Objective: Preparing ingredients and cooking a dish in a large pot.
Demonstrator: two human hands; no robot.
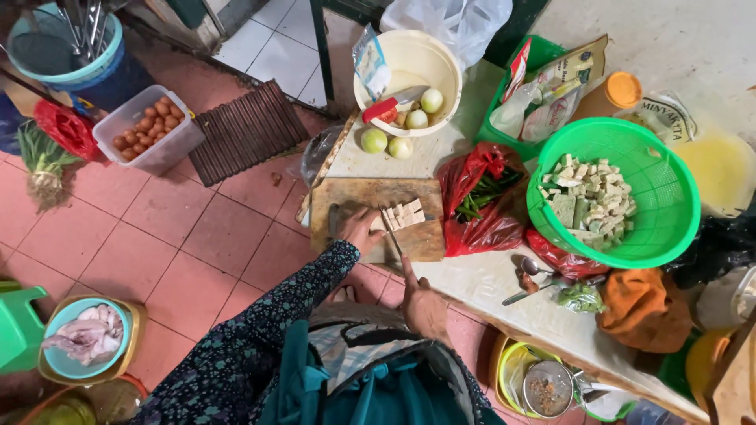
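Worktop point(488, 275) noted along the right, pale and cluttered, above a red tiled floor point(157, 236). Green basket point(669, 181) on the worktop, part filled with pale cut cubes. Cream bowl point(429, 59) at the far end, holding round green fruits and a red-handled knife. Red plastic bag point(480, 228) lying open between basket and board, green pods showing inside. Wooden cutting board point(354, 197) set at the worktop's near corner, just beside the bag. Clear tub of brown eggs point(146, 126) on the floor, well apart to the left. Left hand point(361, 230) laid on the board, fingers pressed flat beside the block, gripping nothing that shows. Right hand point(424, 303) clenched round the handle of a knife point(391, 234), blade reaching up onto the board. Pale block point(404, 214) on the board's right half, partly sliced into strips, blade tip touching its left edge, left hand just beside it.
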